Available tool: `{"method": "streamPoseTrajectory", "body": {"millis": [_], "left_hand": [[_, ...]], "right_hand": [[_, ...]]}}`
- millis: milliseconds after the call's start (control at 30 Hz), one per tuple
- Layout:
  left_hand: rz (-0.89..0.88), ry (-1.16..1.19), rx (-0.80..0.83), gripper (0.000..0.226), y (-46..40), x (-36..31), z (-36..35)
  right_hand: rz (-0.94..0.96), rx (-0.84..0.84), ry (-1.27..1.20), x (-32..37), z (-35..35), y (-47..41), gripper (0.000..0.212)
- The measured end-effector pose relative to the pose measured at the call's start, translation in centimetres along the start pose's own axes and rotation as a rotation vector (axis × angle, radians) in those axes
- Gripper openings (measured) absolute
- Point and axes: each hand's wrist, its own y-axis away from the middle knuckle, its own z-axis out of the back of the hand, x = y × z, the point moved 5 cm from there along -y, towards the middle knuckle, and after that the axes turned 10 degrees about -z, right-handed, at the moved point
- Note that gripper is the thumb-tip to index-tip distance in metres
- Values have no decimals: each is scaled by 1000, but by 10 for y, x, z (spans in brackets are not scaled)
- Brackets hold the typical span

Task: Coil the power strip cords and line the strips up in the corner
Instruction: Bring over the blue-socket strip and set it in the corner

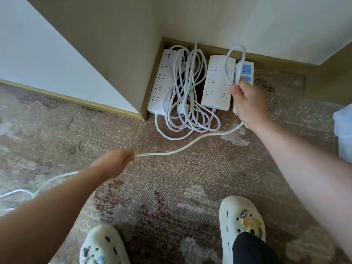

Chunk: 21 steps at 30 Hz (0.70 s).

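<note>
No readable text, brand or number shows on any power strip or shoe.

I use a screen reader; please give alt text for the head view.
Right hand holds a cord loop above three power strips in a carpeted corner, while the left hand pinches the same cord's trailing length.

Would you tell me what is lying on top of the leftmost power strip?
Loops of the coiled white cord lie over the right half of the leftmost power strip. Its left column of sockets shows; the part beneath the cord is hidden.
</note>
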Motion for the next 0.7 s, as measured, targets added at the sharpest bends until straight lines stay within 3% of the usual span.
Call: {"method": "streamPoseTrajectory", "body": {"millis": [67,233,400,500,600,700], "left_hand": [[-19,-25,-13,26,-4,-20,10],[-261,-23,-216,26,-39,-141,46],[-135,58,-444,26,-66,-166,79],[-84,-55,-494,19,-70,-170,77],[-83,-130,-475,16,-76,-172,73],[-43,-3,-503,28,-79,-165,76]], "right_hand": [[6,93,-25,11,-13,5,38],[-41,531,-15,44,-57,29,25],[-221,611,-327,37,-58,36,27],[-359,682,-524,29,-68,46,27],[-397,699,-564,23,-68,49,27],[-329,807,-463,22,-64,48,30]]}}
